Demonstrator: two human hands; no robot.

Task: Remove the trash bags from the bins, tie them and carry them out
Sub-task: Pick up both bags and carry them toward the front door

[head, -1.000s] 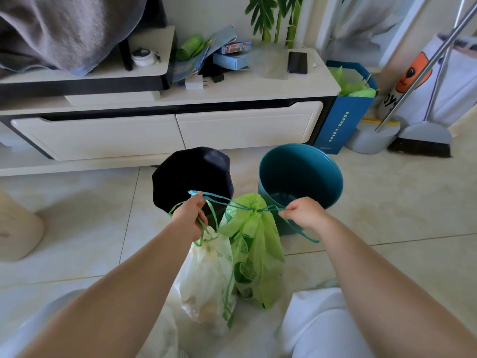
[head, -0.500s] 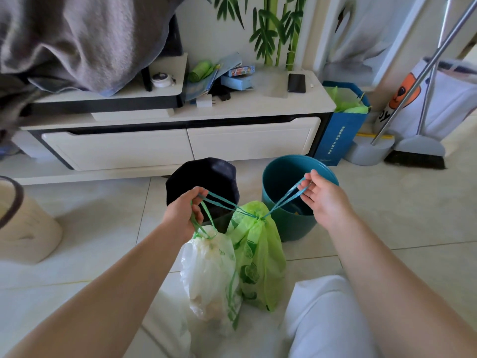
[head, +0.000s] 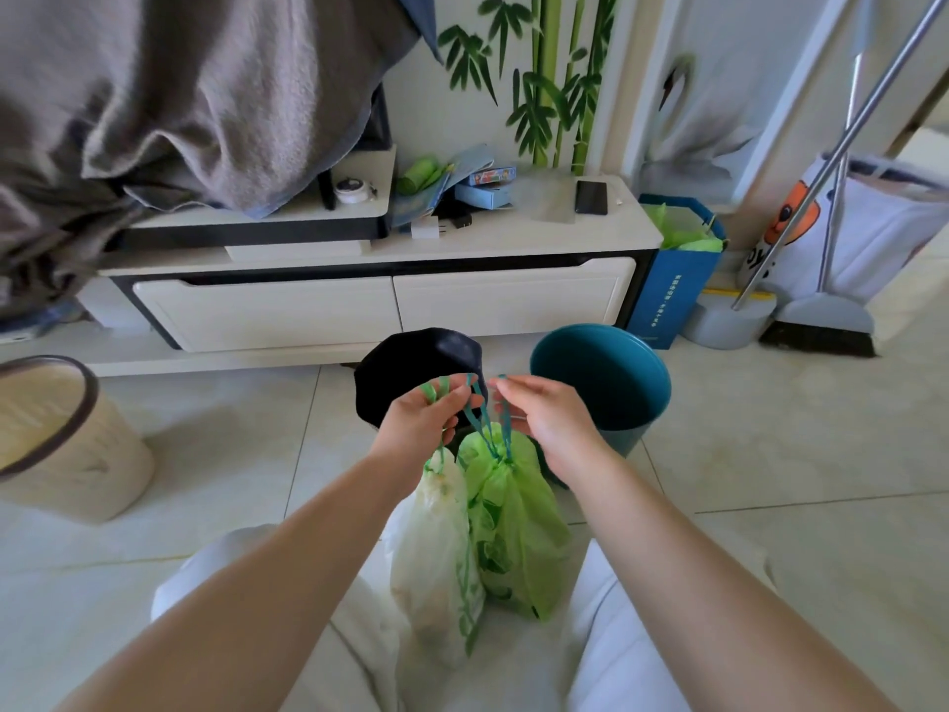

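Your left hand (head: 429,418) grips the white bag's (head: 436,537) cord and one loop of the green bag's (head: 518,526) drawstring (head: 482,429). Your right hand (head: 539,421) pinches the other loop between curled fingers. The green bag sits straight below the gap between your hands, long axis upright, neck just under both grips, near the teal bin (head: 601,382). Judgement: both hands are equally near, so the tie calls for crossing the loops above the neck.

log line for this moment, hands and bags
left hand: grips drawstrings of white trash bag and green trash bag | right hand: pinches green trash bag drawstrings | bags: cinched
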